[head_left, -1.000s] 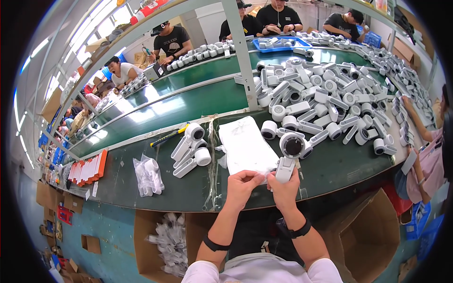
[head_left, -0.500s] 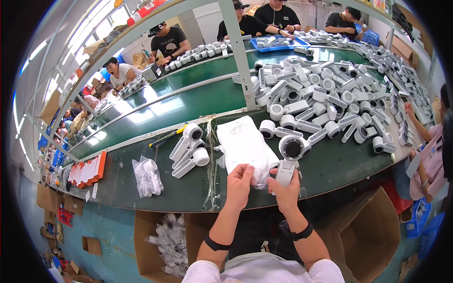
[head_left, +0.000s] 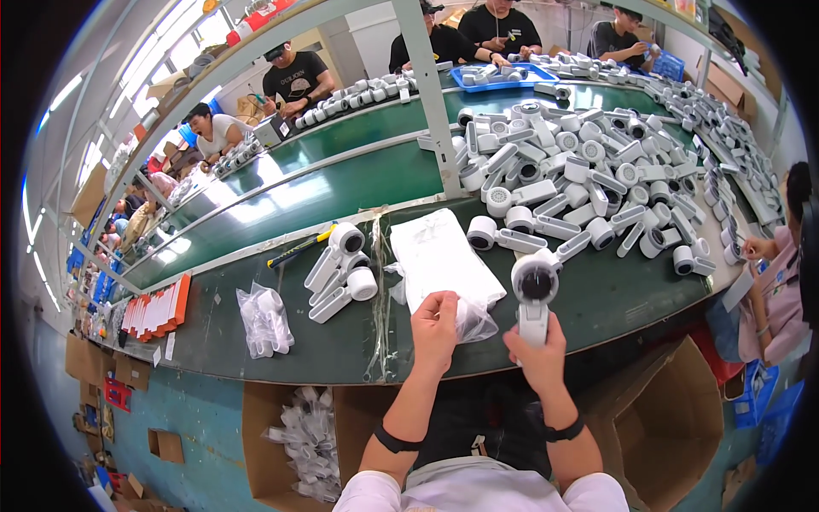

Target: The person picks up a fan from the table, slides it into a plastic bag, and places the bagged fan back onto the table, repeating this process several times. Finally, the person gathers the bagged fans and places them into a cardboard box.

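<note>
My right hand (head_left: 539, 354) is wrapped round the handle of a white handheld fan (head_left: 535, 294), its round head with a dark centre pointing up and away. My left hand (head_left: 435, 331) is closed in a pinch at the near edge of a stack of clear plastic bags (head_left: 444, 260), where a loose bag (head_left: 475, 320) lifts and crumples. To the left of the stack, several more fans (head_left: 345, 269) lie together on the dark green table. Farther left is a bagged bundle (head_left: 265, 320) of white parts.
A large heap of white fans (head_left: 589, 162) covers the far right. A yellow-black tool (head_left: 300, 246) and orange-white cards (head_left: 158, 309) lie on the left. Below the table edge are a carton of bagged items (head_left: 307, 444) and an open carton (head_left: 657, 427). Other people work across the belt and at right.
My right hand has moved slightly right and away from the bags, tilting the fan so its head shows differently. My left hand stays at the bags' edge. The person at right shifts their hands.
</note>
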{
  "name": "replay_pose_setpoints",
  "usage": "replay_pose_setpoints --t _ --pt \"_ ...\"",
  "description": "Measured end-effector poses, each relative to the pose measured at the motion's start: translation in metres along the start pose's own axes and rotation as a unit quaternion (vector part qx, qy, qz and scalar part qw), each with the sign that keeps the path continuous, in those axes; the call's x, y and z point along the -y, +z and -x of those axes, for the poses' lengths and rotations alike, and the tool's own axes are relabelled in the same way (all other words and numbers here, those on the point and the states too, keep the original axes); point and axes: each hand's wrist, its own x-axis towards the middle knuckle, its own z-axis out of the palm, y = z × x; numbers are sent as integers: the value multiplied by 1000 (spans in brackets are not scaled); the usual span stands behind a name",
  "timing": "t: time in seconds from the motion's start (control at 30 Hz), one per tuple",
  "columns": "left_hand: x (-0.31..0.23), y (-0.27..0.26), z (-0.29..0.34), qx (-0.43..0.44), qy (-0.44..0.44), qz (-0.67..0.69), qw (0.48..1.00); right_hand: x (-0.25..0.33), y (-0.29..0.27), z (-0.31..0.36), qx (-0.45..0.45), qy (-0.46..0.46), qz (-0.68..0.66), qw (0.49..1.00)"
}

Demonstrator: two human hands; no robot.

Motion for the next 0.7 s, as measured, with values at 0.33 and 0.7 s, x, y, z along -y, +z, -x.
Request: replay_pose_setpoints --t 0.33,0.7 --pt "-13 7 -6 90 -28 -38 995 56 -43 2 338 112 291 888" --pt "-49 -29 -8 277 109 -270 916 30 -22 -30 408 140 215 876"
